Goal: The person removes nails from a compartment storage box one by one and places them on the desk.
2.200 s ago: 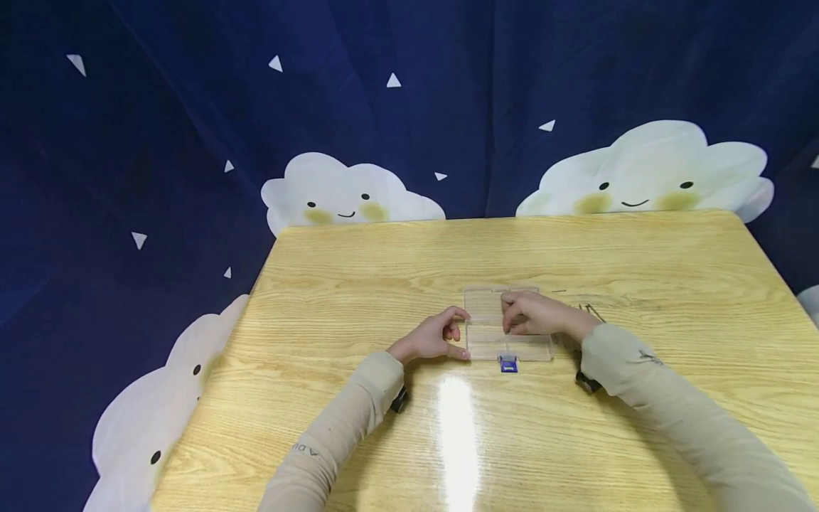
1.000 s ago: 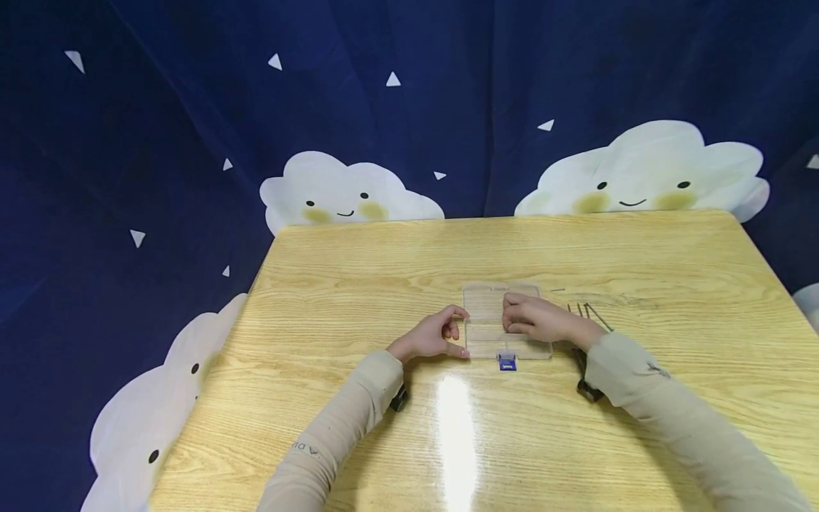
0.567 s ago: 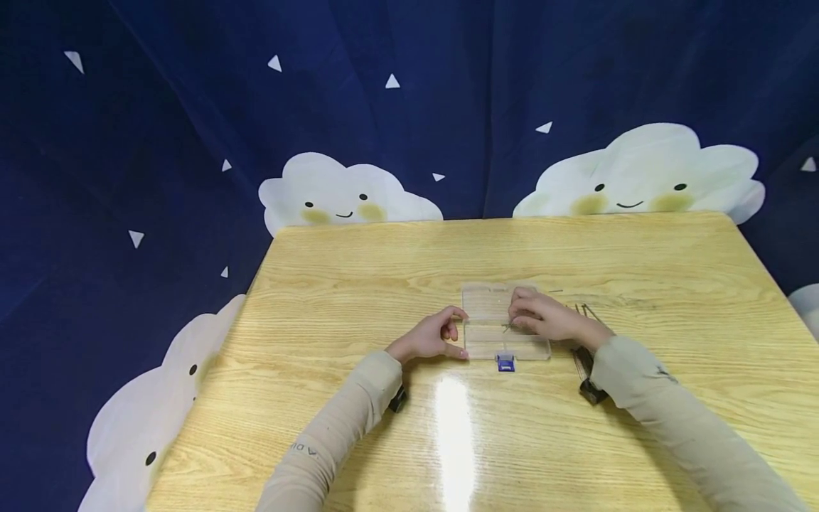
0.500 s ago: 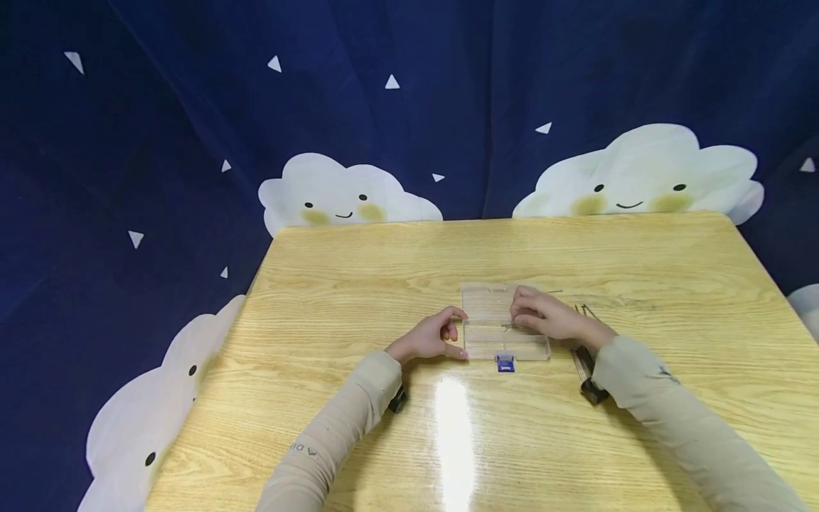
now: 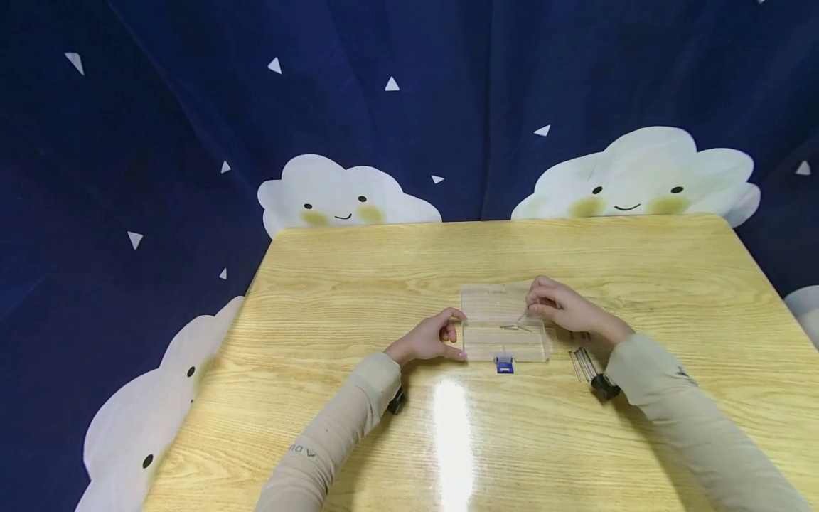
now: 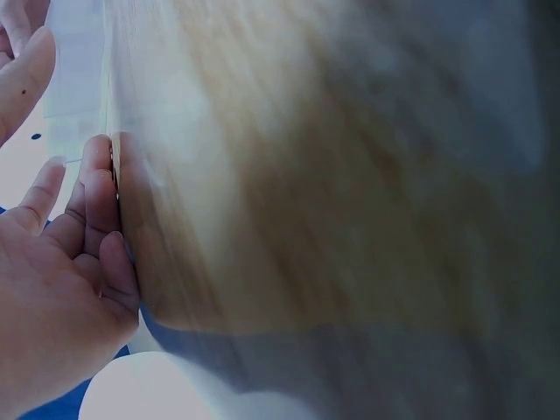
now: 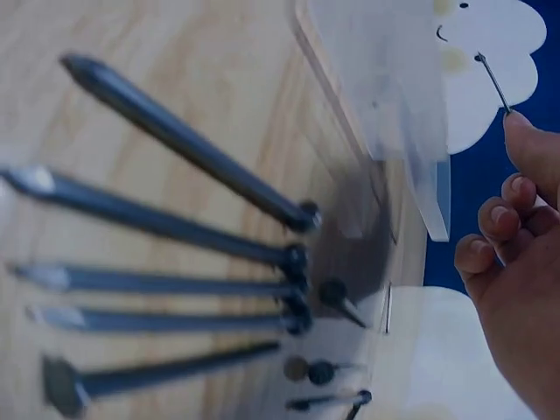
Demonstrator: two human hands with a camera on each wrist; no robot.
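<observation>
A clear plastic box (image 5: pixel 480 350) lies with its hinged lid (image 5: pixel 483 302) folded back flat. My left hand (image 5: pixel 434 336) holds the box's left end, thumb at the front corner and index finger by the hinge. In the head view my right hand (image 5: pixel 566 307) is over the right part of the lid. Thumb and fingertips pinch a thin nail (image 7: pixel 495 86), whose head end sticks out in the right wrist view. Several small nails (image 5: pixel 514 327) lie in the box's back compartment.
Several larger steel nails (image 7: pixel 179 140) lie on the wooden table (image 5: pixel 358 284) right of the box, with shorter ones (image 7: pixel 322 372) beyond them. A blue tab (image 5: pixel 505 366) juts from the box's front. Black wrist cameras hang under both sleeves.
My right hand has moved right and back from over the box to the lid's right part, uncovering nails in the back compartment. The left hand has stayed at the box's left end.
</observation>
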